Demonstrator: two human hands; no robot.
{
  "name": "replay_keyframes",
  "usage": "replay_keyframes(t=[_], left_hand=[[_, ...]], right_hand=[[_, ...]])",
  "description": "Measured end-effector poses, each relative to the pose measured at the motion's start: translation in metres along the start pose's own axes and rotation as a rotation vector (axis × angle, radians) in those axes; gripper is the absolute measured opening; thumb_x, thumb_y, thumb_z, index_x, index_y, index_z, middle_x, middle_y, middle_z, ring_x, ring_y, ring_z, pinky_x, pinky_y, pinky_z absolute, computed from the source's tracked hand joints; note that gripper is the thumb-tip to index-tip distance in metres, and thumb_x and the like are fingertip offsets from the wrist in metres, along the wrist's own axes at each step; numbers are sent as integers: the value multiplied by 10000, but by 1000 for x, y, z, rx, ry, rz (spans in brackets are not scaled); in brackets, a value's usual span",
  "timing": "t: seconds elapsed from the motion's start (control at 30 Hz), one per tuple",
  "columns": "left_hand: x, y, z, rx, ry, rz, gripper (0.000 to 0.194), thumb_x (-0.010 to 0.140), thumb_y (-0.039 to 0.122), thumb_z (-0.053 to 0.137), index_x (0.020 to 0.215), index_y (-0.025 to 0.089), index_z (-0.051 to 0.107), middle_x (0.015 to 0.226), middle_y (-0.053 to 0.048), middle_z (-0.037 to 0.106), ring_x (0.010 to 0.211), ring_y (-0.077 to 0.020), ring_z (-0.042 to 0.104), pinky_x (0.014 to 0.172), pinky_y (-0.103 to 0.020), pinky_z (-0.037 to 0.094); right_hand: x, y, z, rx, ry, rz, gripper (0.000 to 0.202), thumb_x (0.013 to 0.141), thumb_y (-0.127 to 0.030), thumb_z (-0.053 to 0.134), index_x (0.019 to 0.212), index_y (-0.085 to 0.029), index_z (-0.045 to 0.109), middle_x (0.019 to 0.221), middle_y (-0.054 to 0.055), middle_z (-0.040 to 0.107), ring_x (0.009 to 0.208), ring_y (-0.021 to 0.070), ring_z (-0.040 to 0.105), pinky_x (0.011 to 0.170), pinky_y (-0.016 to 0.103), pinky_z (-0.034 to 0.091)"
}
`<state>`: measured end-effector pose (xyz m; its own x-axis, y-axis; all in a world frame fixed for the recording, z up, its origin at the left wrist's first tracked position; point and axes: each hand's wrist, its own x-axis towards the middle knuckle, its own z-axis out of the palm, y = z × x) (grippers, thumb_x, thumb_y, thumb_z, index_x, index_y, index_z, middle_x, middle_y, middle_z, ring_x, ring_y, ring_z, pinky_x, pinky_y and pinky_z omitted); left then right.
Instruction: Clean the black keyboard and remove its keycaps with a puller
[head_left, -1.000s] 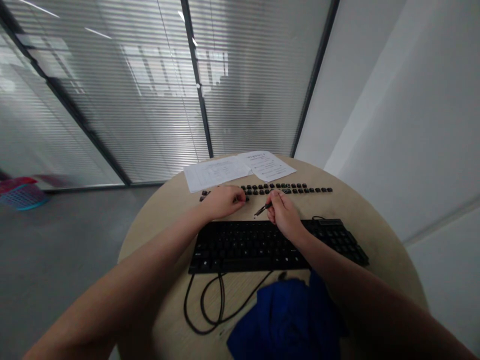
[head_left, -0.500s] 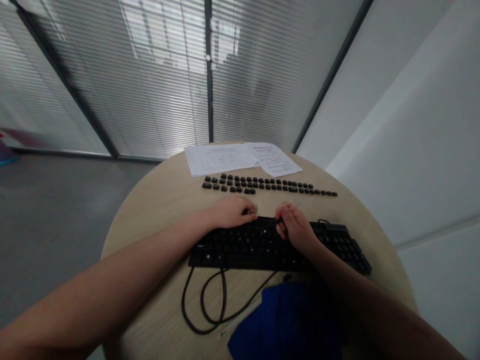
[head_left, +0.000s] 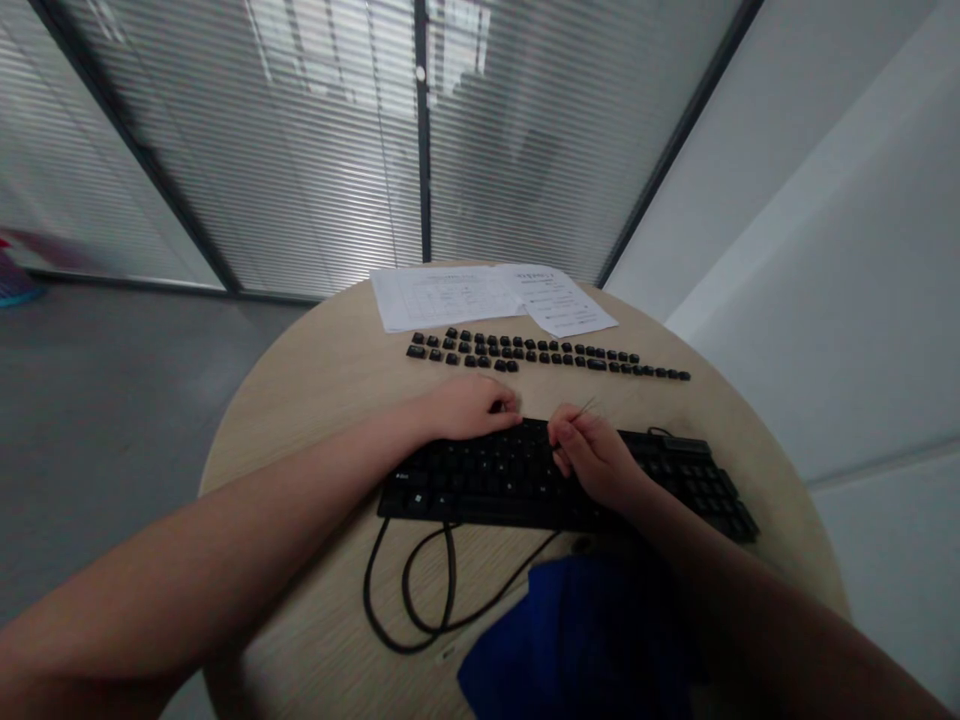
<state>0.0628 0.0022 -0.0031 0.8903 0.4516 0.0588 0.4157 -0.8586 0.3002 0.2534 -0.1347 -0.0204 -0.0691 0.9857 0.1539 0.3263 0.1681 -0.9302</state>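
Note:
A black keyboard [head_left: 480, 480] lies across the round table in front of me. My left hand [head_left: 476, 405] rests at its far edge, fingers curled and thumb against the rim. Over the middle of the keys, my right hand [head_left: 592, 452] is closed on what looks like a keycap puller, whose thin wires [head_left: 589, 405] stick out above the fingers. Its handle is mostly hidden in the fist. Beyond the hands, loose black keycaps [head_left: 530, 345] stand in several rows on the table.
White printed sheets [head_left: 450, 298] lie at the far side of the wooden table [head_left: 300, 400]. The looped black cable [head_left: 366, 590] and blue cloth [head_left: 555, 630] are nearer me. A blind-covered glass partition [head_left: 315, 150] stands behind the table, a white wall to the right.
The view has shifted slightly. My right hand has moved a little left over the keyboard, and the dark handle end seen poking from it before is now hidden. My left hand stays at the edge.

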Motion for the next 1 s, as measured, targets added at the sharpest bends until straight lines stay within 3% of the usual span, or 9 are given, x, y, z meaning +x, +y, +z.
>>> replay_keyframes(t=[0.3,0.53,0.83,1.0], left_hand=[[-1,1,0,0,15,-18,305,925,430,545,833,217,742,794,-38,719,670,-177,592,599,-297,364],[-2,0,1,-51,51,1,291,926,428,555,886,231,765,776,-38,713,689,-189,608,626,-303,395],[-4,0,-1,-75,65,41,239,918,353,562,923,218,759,833,-42,725,754,-195,630,709,-309,441],[-3,-1,-1,-75,65,45,217,920,331,573,891,205,746,840,-47,723,738,-193,630,687,-310,444]], right_hand=[[1,-9,-1,-150,-43,-113,333,965,-449,529,723,-221,559,514,-36,503,456,117,439,476,242,329],[-3,0,1,-2,93,-84,390,968,-536,488,754,-216,554,465,-58,473,404,104,425,451,226,322],[-3,8,1,-9,112,-78,424,964,-590,492,785,-212,566,475,-48,517,411,106,467,453,218,351],[3,3,3,200,349,-70,455,941,-672,462,796,-241,481,467,-87,437,357,103,417,388,215,330]])
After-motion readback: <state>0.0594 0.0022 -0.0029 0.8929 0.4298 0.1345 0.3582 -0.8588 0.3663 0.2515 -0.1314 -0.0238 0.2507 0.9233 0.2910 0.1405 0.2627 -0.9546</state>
